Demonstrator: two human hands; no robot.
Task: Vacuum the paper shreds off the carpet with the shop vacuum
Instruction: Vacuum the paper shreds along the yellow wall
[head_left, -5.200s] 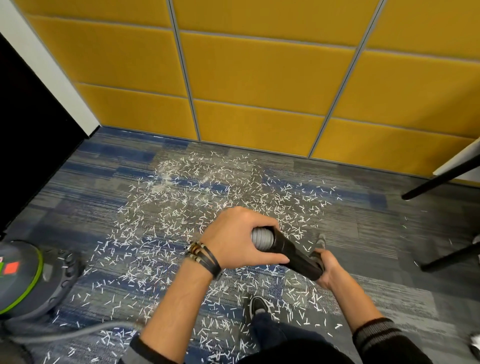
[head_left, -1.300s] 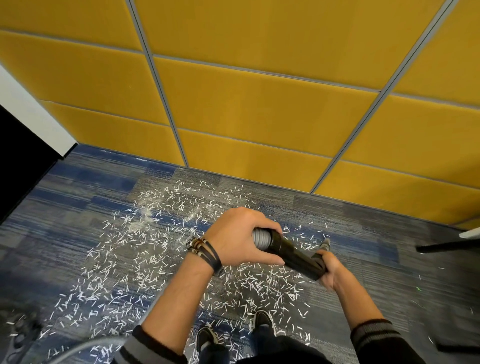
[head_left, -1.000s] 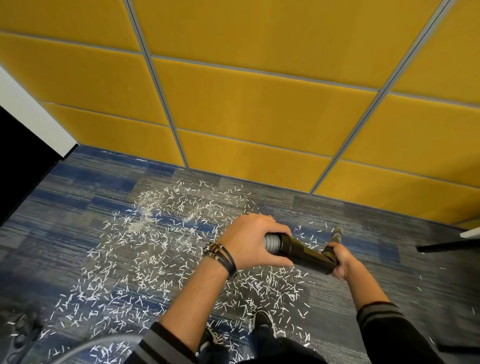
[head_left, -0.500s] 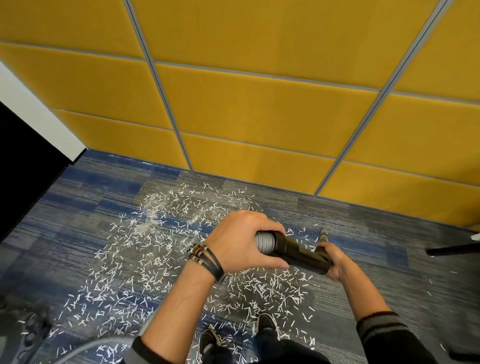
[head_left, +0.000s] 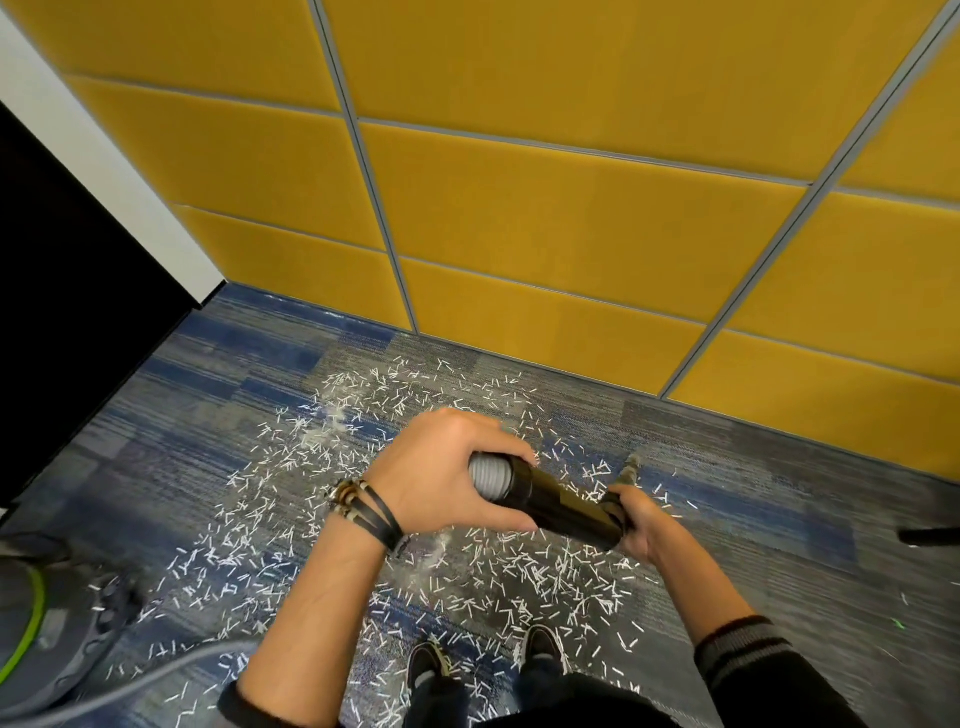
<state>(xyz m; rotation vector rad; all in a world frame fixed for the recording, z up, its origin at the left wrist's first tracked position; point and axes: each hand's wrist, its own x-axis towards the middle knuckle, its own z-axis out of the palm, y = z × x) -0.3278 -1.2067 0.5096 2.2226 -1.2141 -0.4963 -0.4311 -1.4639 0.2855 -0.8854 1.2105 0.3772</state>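
Over carpet (head_left: 753, 493) centre, left hand (head_left: 447, 473) wraps the hose end (head_left: 488, 475), right hand (head_left: 641, 525) grips the wand (head_left: 561, 506) lower down, nozzle (head_left: 631, 464) near the floor; likely mid-sweep, shreds (head_left: 519, 566) thick beneath and leftward, so next pass should work left.

White paper shreds (head_left: 519, 566) everywhere: short thin strips lying flat across the blue-and-grey striped carpet (head_left: 727, 467). They are thickest under and just beyond both hands, and thin out past the right hand (head_left: 641, 525). The black wand (head_left: 561, 506) slants down between the hands. Its ribbed grey hose (head_left: 488, 475) cuff is gripped in the left hand (head_left: 447, 473), its lower end in the right. The nozzle tip (head_left: 631, 465) pokes out just beyond the right hand, low among the shreds. The hose trails over the carpet below the left forearm toward the grey, green-banded shop vacuum (head_left: 31, 623), well left of the left hand.
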